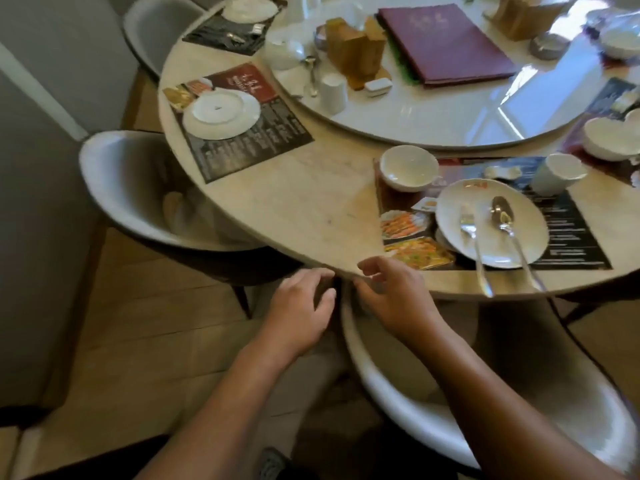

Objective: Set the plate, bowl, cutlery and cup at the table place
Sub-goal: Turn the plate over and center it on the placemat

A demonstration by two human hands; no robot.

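Left hand (298, 306), right hand (394, 299) loosely curled by table (311, 209); contact unclear.

No legible lettering on placemat (252, 150) or menu (446, 39)

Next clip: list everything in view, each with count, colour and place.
plate: 1, white, on near placemat
fork: 1, silver, on plate
spoon: 1, silver, on plate
bowl: 1, white, near placemat's far-left corner
cup: 1, white, right of bowl
stacked plates: 2, white, on left placemat
turntable: 1, white, table centre
menu: 1, purple, on turntable
small white crockery: several, on turntable
chairs: 3, pale, around table
left hand: 1, below table edge, holding nothing
right hand: 1, at table edge, grip unclear
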